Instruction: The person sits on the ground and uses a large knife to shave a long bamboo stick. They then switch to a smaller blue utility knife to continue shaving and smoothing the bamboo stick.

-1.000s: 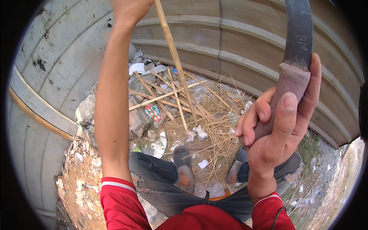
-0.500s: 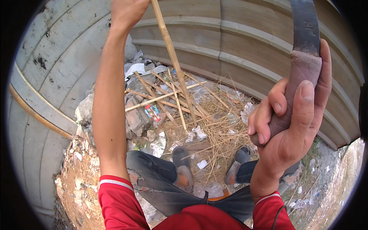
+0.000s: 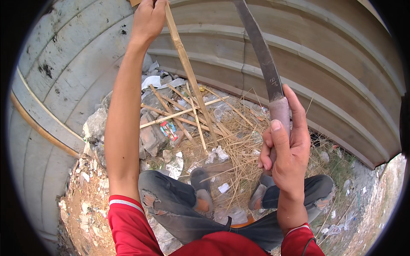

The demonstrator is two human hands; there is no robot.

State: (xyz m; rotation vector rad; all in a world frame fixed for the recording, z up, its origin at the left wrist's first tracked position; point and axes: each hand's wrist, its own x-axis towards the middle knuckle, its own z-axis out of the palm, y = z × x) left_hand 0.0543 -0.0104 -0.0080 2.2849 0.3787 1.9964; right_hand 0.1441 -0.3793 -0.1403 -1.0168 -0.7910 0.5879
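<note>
While left hand (image 3: 147, 17) clamps bamboo stick (image 3: 188, 72), right hand (image 3: 286, 149) fingers wrapped around machete (image 3: 265, 64) handle.

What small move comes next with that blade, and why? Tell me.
Probably bring the blade in against the bamboo strip below the left hand. The left hand holds the strip upright near its top; the right hand grips the knife's handle, blade raised and apart from the strip.
</note>
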